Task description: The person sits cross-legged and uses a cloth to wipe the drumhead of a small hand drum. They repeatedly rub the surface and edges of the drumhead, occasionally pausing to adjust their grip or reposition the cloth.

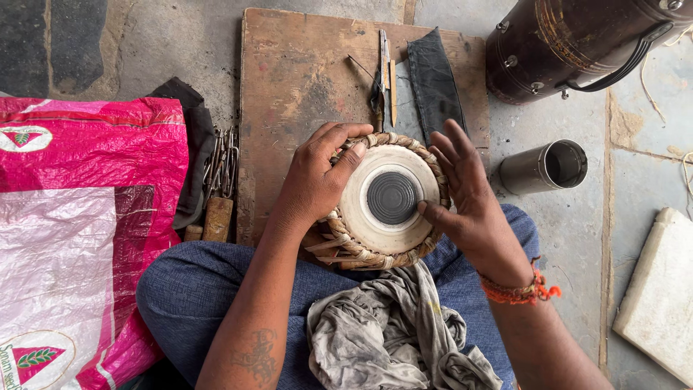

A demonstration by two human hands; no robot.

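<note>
I hold the small tabla drum in my lap between both hands. My left hand wraps its near-left rim, fingers curled on the braided strap. My right hand cups the right side, thumb on the pale skin beside the black centre spot. Beyond it, a wooden board lies on the stone floor, carrying tools; a grey rag covers my knees.

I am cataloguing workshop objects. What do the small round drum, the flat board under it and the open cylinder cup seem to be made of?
Small round drum: pale matte skin head, probably hide, with a black disc; braided strap rim looks like leather. Flat brown board: worn, stained wood, with visible grain. Grey open cylinder cup: likely metal, with a dull sheen. The left hand and right hand hold the drum.
</note>
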